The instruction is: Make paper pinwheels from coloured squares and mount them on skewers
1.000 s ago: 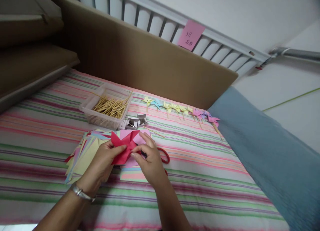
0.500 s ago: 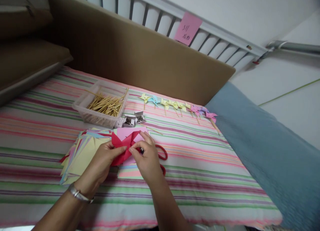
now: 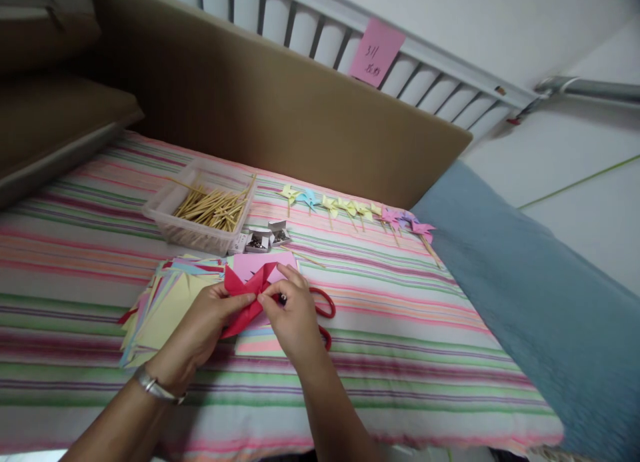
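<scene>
A red paper pinwheel (image 3: pixel 246 321), its corners folded inward, is held up between my hands. My left hand (image 3: pixel 213 315) grips its left side, thumb across the front. With thumb and forefinger, my right hand (image 3: pixel 287 305) pinches at the pinwheel's middle; whether a pin is between these fingertips is too small to tell. Behind and below lie a pink paper sheet (image 3: pixel 245 265) and a pile of coloured paper squares (image 3: pixel 167 315). Red-handled scissors (image 3: pixel 327 305) rest under my right hand, their blades hidden.
A clear plastic box (image 3: pixel 165 219) of wooden sticks (image 3: pixel 215 209) stands behind the paper, beside small open boxes of metal pins (image 3: pixel 257 241). Finished pinwheels (image 3: pixel 350 209) on sticks line the far side of the striped cloth (image 3: pixel 425 369). A brown board (image 3: pixel 280 109) rises behind.
The pinwheel's upper right flap has drawn slightly inward, with my right fingers a little closer to the middle. Both hands keep their hold on the paper.
</scene>
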A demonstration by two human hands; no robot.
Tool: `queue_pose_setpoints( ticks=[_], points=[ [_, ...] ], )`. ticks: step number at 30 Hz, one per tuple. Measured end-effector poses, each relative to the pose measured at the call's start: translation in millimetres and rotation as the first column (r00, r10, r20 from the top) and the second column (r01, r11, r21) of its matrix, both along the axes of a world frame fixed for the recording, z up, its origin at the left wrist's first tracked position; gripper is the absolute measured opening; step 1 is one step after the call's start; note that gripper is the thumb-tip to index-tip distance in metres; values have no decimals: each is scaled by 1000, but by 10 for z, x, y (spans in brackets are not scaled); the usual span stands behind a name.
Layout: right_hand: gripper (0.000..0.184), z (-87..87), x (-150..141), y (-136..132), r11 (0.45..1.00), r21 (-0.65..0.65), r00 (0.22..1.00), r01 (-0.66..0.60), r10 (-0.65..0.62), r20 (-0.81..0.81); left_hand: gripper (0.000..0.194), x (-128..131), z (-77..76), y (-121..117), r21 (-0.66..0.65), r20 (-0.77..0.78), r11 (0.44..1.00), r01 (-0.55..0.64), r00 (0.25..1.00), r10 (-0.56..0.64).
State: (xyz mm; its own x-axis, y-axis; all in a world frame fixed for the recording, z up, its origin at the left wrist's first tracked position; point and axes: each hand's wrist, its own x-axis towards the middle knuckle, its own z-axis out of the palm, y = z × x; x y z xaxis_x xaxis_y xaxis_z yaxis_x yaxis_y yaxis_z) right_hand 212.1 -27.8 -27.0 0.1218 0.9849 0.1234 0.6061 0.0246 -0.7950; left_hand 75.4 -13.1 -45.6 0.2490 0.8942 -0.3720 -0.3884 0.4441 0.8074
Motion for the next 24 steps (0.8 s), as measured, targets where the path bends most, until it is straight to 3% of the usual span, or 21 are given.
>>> queue_pose_setpoints(
  ticks=[8, 12, 15, 17, 21, 24],
  points=[
    [8, -20, -32, -2, 1000, 14, 1000, 13, -13, 25, 19, 4, -33, 2, -3, -22, 1000, -21, 1000, 21],
    [6, 7, 4, 12, 999, 26, 990, 31, -27, -142, 22, -2, -38, 1, 6, -52, 998, -68, 996, 68],
    [22, 16, 99, 46, 997, -55, 899, 48, -67, -433, 21, -7, -16, 9, 4, -47, 997, -75, 996, 75],
    [31, 8, 144, 57, 991, -135, 818, -20, -62, -573, 21, -11, 1, 15, 7, -36, 998, -58, 998, 59],
    [32, -29, 94, 29, 956, -212, 734, -202, 5, -679, 17, -20, 5, 20, -4, -45, 999, -42, 998, 41],
    [23, -59, 11, 33, 952, -229, 682, -203, -31, -731, 16, -22, 2, 24, -28, -65, 999, -32, 997, 31]
  ],
)
